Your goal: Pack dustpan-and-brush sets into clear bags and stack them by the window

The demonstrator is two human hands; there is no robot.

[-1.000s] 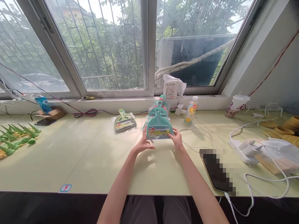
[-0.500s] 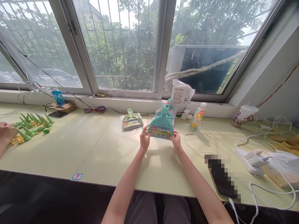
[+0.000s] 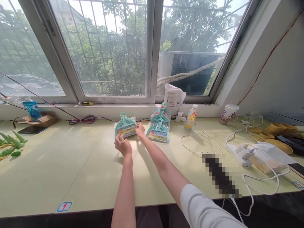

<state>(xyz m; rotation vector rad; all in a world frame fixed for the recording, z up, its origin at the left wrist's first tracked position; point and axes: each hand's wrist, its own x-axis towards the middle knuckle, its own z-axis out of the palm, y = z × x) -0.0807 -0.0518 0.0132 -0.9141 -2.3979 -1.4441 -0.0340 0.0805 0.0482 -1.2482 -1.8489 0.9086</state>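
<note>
A teal dustpan and brush set [image 3: 123,124] in clear wrapping stands tilted at the middle of the table, its handle upward and a printed label across its front. My left hand [image 3: 123,147] grips its lower left edge with bent fingers. At its right edge, my right hand [image 3: 140,130] is closed on it. More wrapping shows behind it, but what lies there is mostly hidden. Just right of my right hand, another teal dustpan set [image 3: 158,132] leans against a stack of wrapped dustpan sets [image 3: 161,114], some with pink showing.
A drink bottle [image 3: 191,117] and a charger cable stand right of the stack, with a phone [image 3: 220,177] nearer me. A cup [image 3: 228,114] and tangled white cables are farther right. Green cone-shaped pieces [image 3: 14,142] lie at far left. The windowsill [image 3: 106,109] bounds the table's back.
My hands have moved left from the teal set by the stack and now hold a teal set where a lime-green one showed. The scene has shifted left in view.
</note>
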